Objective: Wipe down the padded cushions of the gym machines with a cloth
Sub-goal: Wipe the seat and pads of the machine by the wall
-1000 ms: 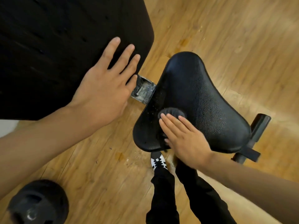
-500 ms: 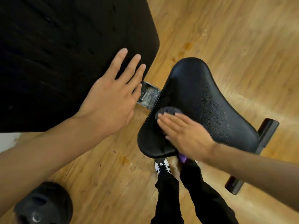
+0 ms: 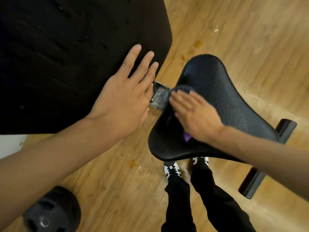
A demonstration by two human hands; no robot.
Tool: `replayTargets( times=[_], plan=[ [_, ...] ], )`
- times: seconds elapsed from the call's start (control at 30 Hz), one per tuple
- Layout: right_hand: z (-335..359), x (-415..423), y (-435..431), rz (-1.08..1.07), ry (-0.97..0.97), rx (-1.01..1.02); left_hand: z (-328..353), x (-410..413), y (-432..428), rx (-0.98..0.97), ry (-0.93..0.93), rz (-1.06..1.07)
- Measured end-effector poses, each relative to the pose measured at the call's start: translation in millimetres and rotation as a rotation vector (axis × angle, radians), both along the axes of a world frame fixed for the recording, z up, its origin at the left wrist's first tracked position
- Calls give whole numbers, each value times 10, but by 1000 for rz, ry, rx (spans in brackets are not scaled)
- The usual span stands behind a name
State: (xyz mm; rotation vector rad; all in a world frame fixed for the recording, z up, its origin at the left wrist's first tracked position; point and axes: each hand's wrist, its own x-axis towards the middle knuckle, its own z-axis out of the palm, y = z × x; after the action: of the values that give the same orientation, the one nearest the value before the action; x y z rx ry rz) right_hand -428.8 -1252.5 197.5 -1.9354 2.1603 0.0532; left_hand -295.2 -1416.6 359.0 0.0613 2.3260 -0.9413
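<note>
A black padded seat cushion (image 3: 222, 101) of a gym bench fills the centre right. My right hand (image 3: 194, 114) lies flat on its left part, fingers straight, pressing a dark purple cloth (image 3: 183, 89) against the pad; the cloth shows past my fingertips and a purple corner shows under my wrist. My left hand (image 3: 127, 96) rests flat with spread fingers on the corner of the large black back pad (image 3: 66, 56) at upper left.
A scuffed metal bracket (image 3: 159, 97) joins the two pads. Black frame tubes (image 3: 252, 183) stick out at the right. A black weight plate (image 3: 51, 210) lies on the wooden floor at lower left. My feet in black-and-white shoes (image 3: 172, 169) stand under the seat.
My right hand has slid the cloth up and to the left across the seat, toward the metal bracket. My left hand has stayed flat on the back pad.
</note>
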Motion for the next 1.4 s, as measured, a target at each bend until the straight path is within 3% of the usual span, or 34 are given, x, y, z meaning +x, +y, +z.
replayTargets(
  times=[0.1, 0.17, 0.23, 0.3, 0.37, 0.5, 0.6, 0.73, 0.8, 1.0, 1.1, 1.17, 1.27, 1.33, 1.4],
  plan=[
    [-15, -671, -634, -312, 51, 57, -27, 15, -9, -19, 22, -18],
    [-67, -333, -591, -377, 63, 41, -24, 24, -1, -26, 22, -24],
    [-47, 434, -174, -186, 36, -1, -3, 17, 6, -25, 16, -16],
    [94, 1110, 312, 148, -61, 104, 21, 8, 5, -15, 15, -7],
    [150, 1035, 376, 354, -107, 154, 19, -2, 2, -12, 11, -5],
    [34, -231, -405, 1, 145, 41, -7, 16, 1, -14, 29, -12],
    [-16, -231, -550, -285, 101, 63, -19, 15, 16, -32, 40, -21],
    [63, 1126, 24, 90, -75, 128, 16, -8, 21, -7, 39, 2],
    [105, 1006, -52, 227, -131, 142, 32, 8, 20, -2, 25, 10],
    [-27, -621, -520, -78, 77, -42, -46, 29, 5, -24, 59, -13],
    [0, -626, -647, -242, 109, -40, -56, 48, 17, -24, 65, -19],
    [29, -91, -531, -173, 97, -23, -62, 46, 10, -29, 66, -21],
    [105, 907, 32, 173, -86, 83, -17, 26, 13, -9, 58, -16],
    [128, 982, 166, 360, -124, 142, -5, 32, 11, 2, 58, -8],
    [19, 664, -55, 250, -62, 55, -19, 28, 3, 2, 64, -16]
  ],
)
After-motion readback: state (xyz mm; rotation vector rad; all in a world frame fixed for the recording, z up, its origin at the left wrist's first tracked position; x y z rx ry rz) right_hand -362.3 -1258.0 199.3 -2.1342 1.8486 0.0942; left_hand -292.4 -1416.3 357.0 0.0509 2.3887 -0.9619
